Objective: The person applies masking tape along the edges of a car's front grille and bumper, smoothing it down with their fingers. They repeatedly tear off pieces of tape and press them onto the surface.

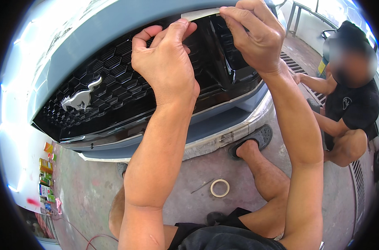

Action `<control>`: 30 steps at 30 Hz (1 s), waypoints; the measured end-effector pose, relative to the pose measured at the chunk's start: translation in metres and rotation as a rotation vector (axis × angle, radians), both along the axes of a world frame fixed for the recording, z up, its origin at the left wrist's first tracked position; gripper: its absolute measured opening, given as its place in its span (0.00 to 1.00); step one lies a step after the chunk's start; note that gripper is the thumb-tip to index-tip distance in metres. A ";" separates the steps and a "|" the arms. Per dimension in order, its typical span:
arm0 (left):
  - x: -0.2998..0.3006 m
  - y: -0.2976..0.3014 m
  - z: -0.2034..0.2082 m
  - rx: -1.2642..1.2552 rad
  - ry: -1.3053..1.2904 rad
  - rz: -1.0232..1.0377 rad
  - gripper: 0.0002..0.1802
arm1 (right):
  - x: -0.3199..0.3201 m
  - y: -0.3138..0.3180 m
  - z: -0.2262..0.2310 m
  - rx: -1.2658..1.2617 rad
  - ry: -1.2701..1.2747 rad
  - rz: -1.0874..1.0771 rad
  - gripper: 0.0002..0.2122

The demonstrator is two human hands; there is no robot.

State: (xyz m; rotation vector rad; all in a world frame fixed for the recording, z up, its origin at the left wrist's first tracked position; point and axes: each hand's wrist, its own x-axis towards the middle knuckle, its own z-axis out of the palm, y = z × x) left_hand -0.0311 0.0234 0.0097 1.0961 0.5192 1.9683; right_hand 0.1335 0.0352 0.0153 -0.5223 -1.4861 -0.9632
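Note:
A short strip of pale masking tape [201,14] stretches between my two hands along the upper edge of a black car grille [127,62]. At its left end, the thumb and forefinger of my left hand [166,58] pinch the tape, the other fingers curled. My right hand [258,35] pinches the strip's right end, a little higher up. Whether the tape is stuck to the edge, I cannot tell. Grey-blue bodywork [118,21] curves above the grille, and a silver horse emblem [83,96] sits on its honeycomb mesh at the left.
On the concrete floor between my legs lie a tape roll [220,188] and a thin stick-like tool [202,186]. A co-worker in black [352,100] crouches at the right, near a floor grate [358,183]. Several cans [46,179] stand far left; a red hose [89,239] trails below.

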 end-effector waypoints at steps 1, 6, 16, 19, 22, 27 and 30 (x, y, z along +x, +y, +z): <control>0.000 0.000 0.000 0.004 0.002 -0.002 0.19 | 0.000 -0.001 0.000 -0.001 -0.005 -0.009 0.05; 0.002 0.003 0.000 0.041 -0.021 -0.036 0.27 | 0.000 -0.002 0.003 0.021 -0.011 -0.031 0.05; 0.002 0.000 0.003 0.007 -0.012 -0.002 0.23 | -0.002 -0.003 0.005 0.032 -0.035 -0.016 0.05; 0.003 0.001 0.002 0.036 -0.035 0.008 0.22 | -0.002 -0.004 0.004 0.021 -0.034 -0.034 0.05; 0.002 -0.001 0.004 0.054 -0.042 0.013 0.23 | -0.005 -0.004 0.004 0.052 -0.028 -0.012 0.05; 0.001 -0.002 0.004 0.034 -0.040 0.028 0.23 | -0.008 -0.007 0.008 0.040 -0.036 -0.059 0.05; 0.003 -0.003 0.003 0.005 -0.043 0.018 0.23 | -0.008 -0.008 0.008 0.032 -0.041 -0.062 0.04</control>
